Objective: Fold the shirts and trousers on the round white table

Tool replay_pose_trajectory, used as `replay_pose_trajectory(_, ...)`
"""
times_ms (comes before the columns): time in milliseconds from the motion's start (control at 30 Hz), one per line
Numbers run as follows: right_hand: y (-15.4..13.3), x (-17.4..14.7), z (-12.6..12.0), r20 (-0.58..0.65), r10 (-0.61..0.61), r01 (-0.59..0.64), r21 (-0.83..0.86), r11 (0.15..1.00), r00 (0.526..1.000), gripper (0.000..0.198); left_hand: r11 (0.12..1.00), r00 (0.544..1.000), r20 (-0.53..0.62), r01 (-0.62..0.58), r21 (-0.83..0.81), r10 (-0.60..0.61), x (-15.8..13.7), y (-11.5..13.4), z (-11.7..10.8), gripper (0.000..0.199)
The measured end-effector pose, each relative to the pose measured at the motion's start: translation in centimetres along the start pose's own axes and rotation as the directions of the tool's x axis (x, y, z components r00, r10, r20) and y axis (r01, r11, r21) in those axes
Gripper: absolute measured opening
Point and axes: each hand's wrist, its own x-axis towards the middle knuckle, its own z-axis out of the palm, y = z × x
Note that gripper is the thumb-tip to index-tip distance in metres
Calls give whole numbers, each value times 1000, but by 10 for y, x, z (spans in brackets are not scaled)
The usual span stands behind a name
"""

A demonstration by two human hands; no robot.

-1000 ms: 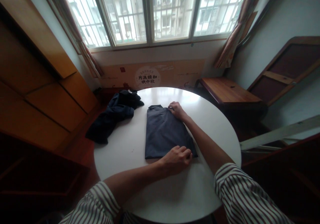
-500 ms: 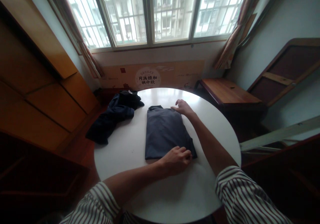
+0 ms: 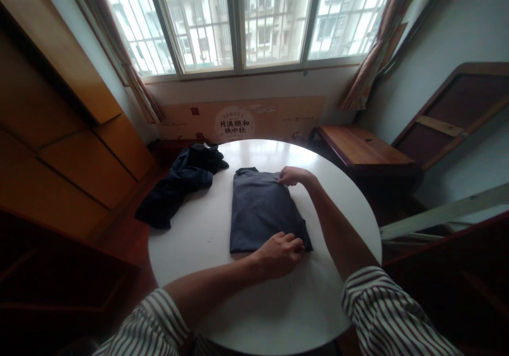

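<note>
A dark grey-blue folded garment (image 3: 260, 210), which looks like a shirt, lies flat on the white round table (image 3: 191, 260). A small darker fold, like a collar, sticks out at its far left end. My left hand (image 3: 280, 254) rests at the near right corner with its fingers curled onto the cloth; the fingertips are partly hidden. At the far right corner, my right hand (image 3: 293, 176) is closed, with thumb and fingers pinching the garment's edge.
A crumpled pile of dark clothing (image 3: 178, 183) lies on the table's left side and hangs over the edge. Beyond the table to the right stands a low wooden stand (image 3: 361, 145). Wooden cabinets (image 3: 79, 170) line the left, and a printed board (image 3: 234, 120) leans below the window.
My right hand has gone from spread fingers near the far right corner to a closed pinch on the garment's edge. My left hand stays in place at the near corner.
</note>
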Motion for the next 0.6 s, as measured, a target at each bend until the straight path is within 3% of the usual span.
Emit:
replay_pose_trajectory(133, 0, -1, -3, -91, -30, 27, -35, 999, 995, 19, 1000, 1000, -20, -5, 21, 6, -1, 2, -1, 21)
replay_pose_trajectory(233, -6, 3, 2, -222, -72, 60, -60, 996, 972, 24, 997, 996, -46, 71, 8, -71, 0, 4, -5, 22)
replay_pose_trajectory(333, -11, 12, 15, -394, -139, 108, -100, 989, 909, 44, 980, 977, -81, 200, -4, -199, 0, 4, -7, 37)
replay_pose_trajectory(400, -13, 18, 25, -473, -194, 134, -158, 978, 859, 50, 971, 968, -78, 240, 1, -239, 1, 2, -7, 37)
replay_pose_trajectory(533, -13, 26, 39, -445, -261, 182, -212, 960, 857, 19, 968, 968, -27, 250, 5, -250, 1, -3, -6, 20)
replay_pose_trajectory(600, -14, 27, 41, -443, -278, 201, -212, 956, 852, 14, 976, 976, 5, 216, 11, -216, 1, -3, -6, 15)
